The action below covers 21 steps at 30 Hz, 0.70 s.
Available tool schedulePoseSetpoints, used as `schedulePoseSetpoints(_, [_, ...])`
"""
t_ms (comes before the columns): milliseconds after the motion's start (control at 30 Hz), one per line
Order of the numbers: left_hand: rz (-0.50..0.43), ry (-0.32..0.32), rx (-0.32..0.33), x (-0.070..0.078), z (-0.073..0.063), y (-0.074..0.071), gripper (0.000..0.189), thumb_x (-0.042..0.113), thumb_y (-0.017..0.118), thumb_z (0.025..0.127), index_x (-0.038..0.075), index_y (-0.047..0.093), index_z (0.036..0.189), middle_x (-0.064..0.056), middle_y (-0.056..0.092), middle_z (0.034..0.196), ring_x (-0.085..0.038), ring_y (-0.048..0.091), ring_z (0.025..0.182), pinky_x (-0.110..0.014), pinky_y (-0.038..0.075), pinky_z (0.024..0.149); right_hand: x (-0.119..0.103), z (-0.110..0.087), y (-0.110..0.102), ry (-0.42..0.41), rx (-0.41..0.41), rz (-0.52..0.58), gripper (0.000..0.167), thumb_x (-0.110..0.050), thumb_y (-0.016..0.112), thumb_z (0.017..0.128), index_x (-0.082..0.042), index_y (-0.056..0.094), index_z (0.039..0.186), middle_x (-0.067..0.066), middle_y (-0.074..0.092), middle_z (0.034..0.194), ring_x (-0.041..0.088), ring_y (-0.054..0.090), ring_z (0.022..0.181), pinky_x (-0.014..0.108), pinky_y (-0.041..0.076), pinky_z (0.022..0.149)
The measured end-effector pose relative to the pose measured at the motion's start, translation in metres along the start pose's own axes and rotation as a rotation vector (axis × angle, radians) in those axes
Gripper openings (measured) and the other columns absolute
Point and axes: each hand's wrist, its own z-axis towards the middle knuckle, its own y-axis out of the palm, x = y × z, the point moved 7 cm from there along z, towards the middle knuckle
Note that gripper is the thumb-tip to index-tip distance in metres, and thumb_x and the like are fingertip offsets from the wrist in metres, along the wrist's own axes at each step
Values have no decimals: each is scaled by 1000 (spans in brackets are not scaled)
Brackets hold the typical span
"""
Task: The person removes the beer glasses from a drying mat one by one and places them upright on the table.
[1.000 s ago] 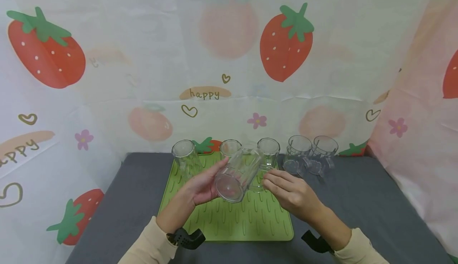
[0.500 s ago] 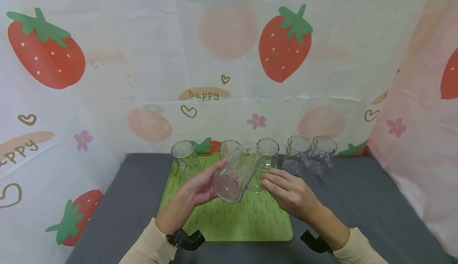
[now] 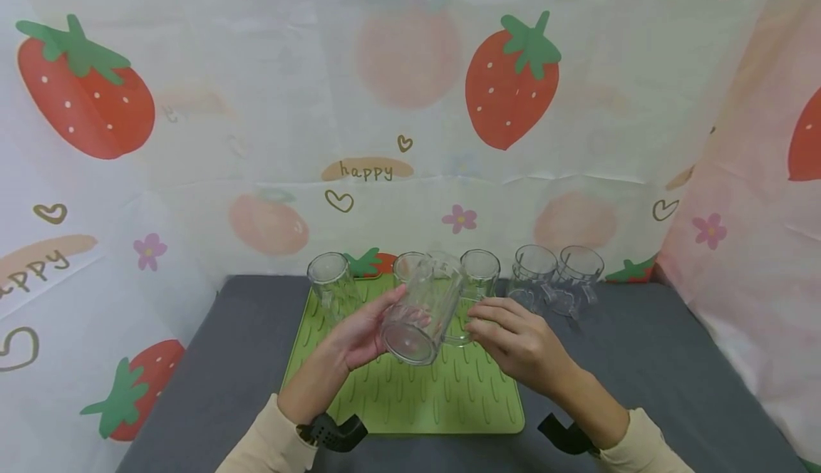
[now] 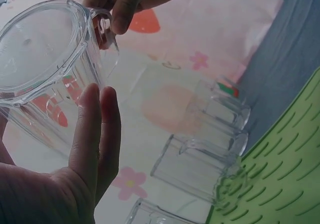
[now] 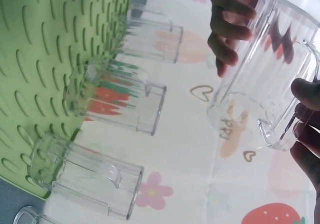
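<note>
A clear glass mug [image 3: 428,305] is held up over the green mat [image 3: 442,405], tilted with its base toward the head camera. My left hand [image 3: 365,330] grips the mug's body from the left, thumb on the near side and fingers around it. From the right, my right hand [image 3: 522,338] pinches the mug's handle [image 3: 458,340] between thumb and fingers. In the left wrist view the round base of the mug [image 4: 37,47] faces the camera. The right wrist view has the right thumb [image 5: 307,93] lying on the handle.
Three more glass mugs stand along the mat's back edge: a left one [image 3: 330,281], a middle one [image 3: 409,266] and a right one [image 3: 481,270]. Two others [image 3: 534,281] [image 3: 577,284] stand close together on the grey cloth [image 3: 641,373]. A strawberry-print curtain [image 3: 410,124] hangs behind.
The mug has tipped slightly, so its base shows a little flatter. The right fingers have shifted a little at the handle. Both hands keep their hold in nearly the same place.
</note>
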Motion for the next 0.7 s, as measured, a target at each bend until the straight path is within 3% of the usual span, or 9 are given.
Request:
schedulePoseSetpoints(167, [26, 31, 16, 3, -2, -1, 77, 49, 47, 100, -2, 21, 152, 3, 66, 108, -9, 68, 96, -27, 57, 79, 1, 1, 0, 18, -16, 13, 28, -23, 52, 102, -7, 74, 93, 10, 72, 98, 26, 66, 95, 31, 57, 76])
schedulePoseSetpoints(333, [52, 86, 48, 7, -5, -4, 70, 44, 51, 100, -6, 32, 146, 5, 69, 104, -11, 68, 96, -29, 57, 80, 2, 1, -1, 51, -32, 36, 28, -26, 54, 101, -7, 74, 95, 10, 71, 102, 28, 65, 99, 31, 56, 82])
schedulePoseSetpoints(567, [138, 162, 160, 14, -8, -10, 65, 30, 56, 96, -9, 36, 145, -15, 59, 127, -15, 66, 102, -33, 56, 91, 8, 0, -3, 102, -18, 75, 27, -30, 57, 98, -8, 74, 98, 10, 70, 104, 25, 64, 99, 29, 53, 86])
schedulePoseSetpoints(700, [156, 176, 188, 15, -9, -10, 62, 26, 57, 95, -7, 39, 144, -17, 60, 129, -14, 67, 101, -33, 56, 91, 11, -1, -4, 128, 3, 104, 30, -31, 59, 97, -6, 74, 99, 12, 70, 103, 24, 64, 97, 26, 52, 86])
